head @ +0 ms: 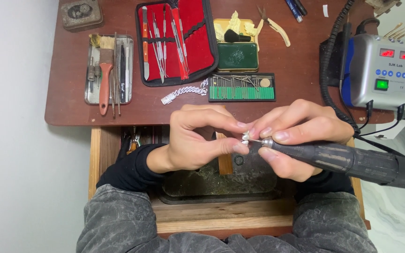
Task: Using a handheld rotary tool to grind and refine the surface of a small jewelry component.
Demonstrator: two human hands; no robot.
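Observation:
My left hand [198, 138] pinches a small silver piece [245, 138] between thumb and forefinger, just in front of the bench edge. My right hand [296, 136] grips a black rotary handpiece [348, 161], whose thin metal bit touches the silver piece. The handpiece body runs off to the right, and its coiled black cord [329, 61] leads up to a grey control box [380, 70] with red displays and a green button. Both hands meet over a dark catch tray [221, 180] in an open wooden drawer.
On the brown bench [71, 107] lie a silver chain [183, 92], a green rack of burs [242, 87], an open red tool case [176, 40], a metal tray with a brush and files [108, 70], a green tin [236, 47] and pliers [275, 26].

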